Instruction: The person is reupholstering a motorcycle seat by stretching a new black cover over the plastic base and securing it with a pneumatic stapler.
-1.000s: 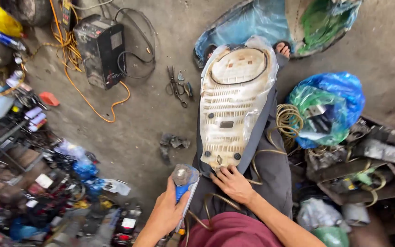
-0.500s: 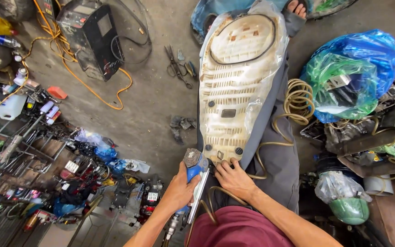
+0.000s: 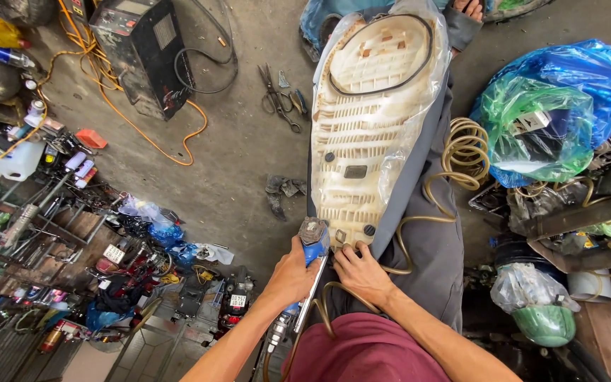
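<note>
Far left: a cluttered rack of small tools and bottles [image 3: 58, 233], with a white plastic jug [image 3: 14, 161] above it. A dark metal box-shaped machine [image 3: 143, 53] stands on the concrete floor [image 3: 242, 163]; an orange cable [image 3: 143, 141] runs from it. Black-handled pliers [image 3: 275, 95] lie on the floor further right.

Centre: the left hand [image 3: 290, 276] is clamped around a blue-bodied pneumatic stapler [image 3: 310, 249], its head touching the near edge of the seat. A cream ribbed plastic seat base [image 3: 373, 120], turned underside up, rests along the person's grey-trousered legs, wrapped in clear plastic film. The right hand [image 3: 361, 272] lies just beside the stapler, fingers curled and pressing on the seat's near edge; it grips no separate object.

Right: a coiled tan air hose [image 3: 464, 152], then a blue and green plastic bag [image 3: 549, 117], and a green helmet [image 3: 546, 324] below.
</note>
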